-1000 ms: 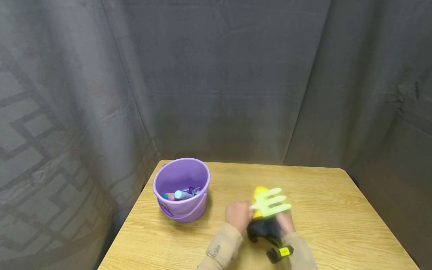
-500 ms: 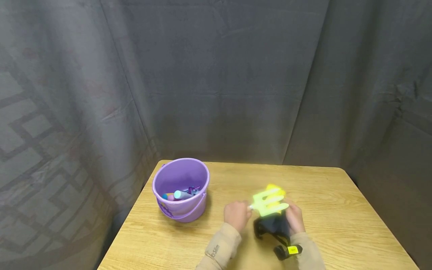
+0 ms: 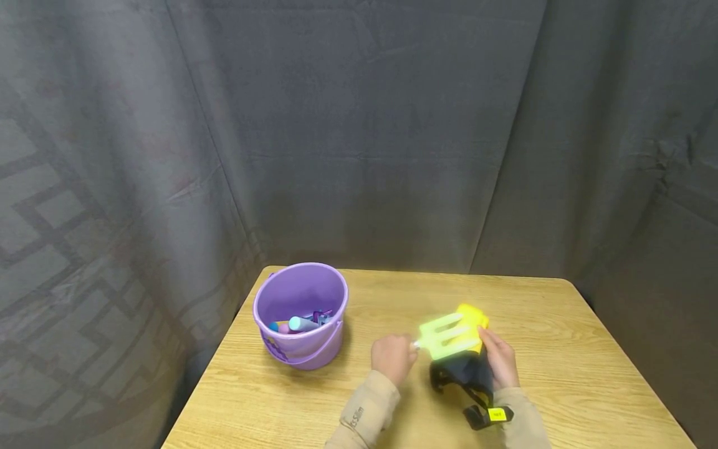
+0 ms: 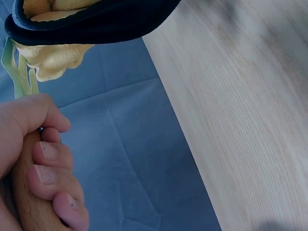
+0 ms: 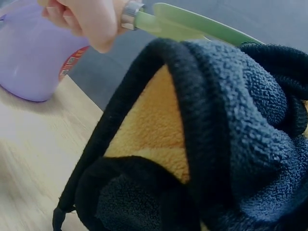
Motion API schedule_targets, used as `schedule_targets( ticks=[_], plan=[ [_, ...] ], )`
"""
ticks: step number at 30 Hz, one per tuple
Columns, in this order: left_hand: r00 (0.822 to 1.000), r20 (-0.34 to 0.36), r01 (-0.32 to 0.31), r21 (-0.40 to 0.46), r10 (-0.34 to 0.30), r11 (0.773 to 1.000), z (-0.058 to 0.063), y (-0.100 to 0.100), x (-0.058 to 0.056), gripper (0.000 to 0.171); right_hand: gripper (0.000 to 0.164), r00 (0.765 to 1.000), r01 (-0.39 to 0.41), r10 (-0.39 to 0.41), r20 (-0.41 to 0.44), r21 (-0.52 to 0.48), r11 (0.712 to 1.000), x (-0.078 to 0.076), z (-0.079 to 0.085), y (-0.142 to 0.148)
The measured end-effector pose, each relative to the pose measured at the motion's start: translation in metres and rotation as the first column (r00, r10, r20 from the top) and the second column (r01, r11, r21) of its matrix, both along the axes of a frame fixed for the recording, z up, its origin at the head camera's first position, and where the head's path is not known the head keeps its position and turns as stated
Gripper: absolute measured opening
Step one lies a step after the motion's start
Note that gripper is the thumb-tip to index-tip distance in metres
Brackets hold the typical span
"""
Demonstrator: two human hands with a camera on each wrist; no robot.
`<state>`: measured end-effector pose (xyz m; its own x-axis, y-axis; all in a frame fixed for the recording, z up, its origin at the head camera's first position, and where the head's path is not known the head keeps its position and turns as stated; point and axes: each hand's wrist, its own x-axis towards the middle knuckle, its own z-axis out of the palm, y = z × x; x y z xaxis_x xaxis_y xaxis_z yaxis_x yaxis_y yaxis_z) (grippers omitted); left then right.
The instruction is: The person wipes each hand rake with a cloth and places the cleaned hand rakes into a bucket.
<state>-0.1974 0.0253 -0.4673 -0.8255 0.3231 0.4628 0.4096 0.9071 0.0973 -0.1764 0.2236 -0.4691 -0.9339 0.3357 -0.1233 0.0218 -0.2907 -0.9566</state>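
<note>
A pale green hand fork (image 3: 443, 337) with three tines is gripped by my left hand (image 3: 392, 358); its fingers wrap round the wooden handle (image 4: 30, 183) in the left wrist view. My right hand (image 3: 502, 362) holds a cloth, yellow on one side and dark on the other, bunched against the tines. The cloth's yellow part (image 3: 473, 318) shows beyond the fork and its dark part (image 3: 468, 369) hangs below. In the right wrist view the black-edged cloth (image 5: 209, 125) fills the foreground and hides the right fingers.
Left of the hands, a purple bucket (image 3: 305, 352) with its handle hanging down holds several small coloured items (image 3: 303, 324). The wooden table (image 3: 572, 374) ends at a grey curtain (image 3: 364, 156). A black device with a yellow label (image 3: 488, 416) sits by the right wrist.
My right hand has slid to the right with the cloth, from near the fork's base toward its tine tips. The left hand and fork have shifted only slightly left. The bucket stays put.
</note>
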Motion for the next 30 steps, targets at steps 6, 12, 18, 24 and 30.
schedule_targets(
  ticks=[6,12,18,24,30],
  plan=[
    [1.0,-0.003,0.005,-0.009,-0.005,1.0,0.0,-0.001,0.001,0.022,0.019,1.0,-0.009,0.01,0.005,-0.021,1.0,0.003,0.002,0.009],
    [1.0,0.001,0.011,0.003,-0.011,1.0,-0.001,-0.001,0.001,0.023,0.023,1.0,-0.007,0.009,0.012,-0.137,0.991,0.003,0.008,0.014],
    [1.0,0.014,0.015,0.01,-0.015,1.0,-0.004,-0.001,0.0,0.02,0.02,0.999,0.009,-0.005,0.052,-0.076,0.997,0.005,0.009,0.019],
    [1.0,0.017,0.016,0.011,-0.016,1.0,-0.007,-0.004,-0.001,0.016,0.021,0.995,0.083,-0.073,0.073,-0.144,0.986,0.01,0.013,0.028],
    [0.999,0.031,0.009,0.023,-0.01,1.0,-0.006,-0.007,-0.002,0.02,0.02,0.954,0.3,-0.288,0.087,-0.333,0.894,0.012,0.024,0.034]
  ],
)
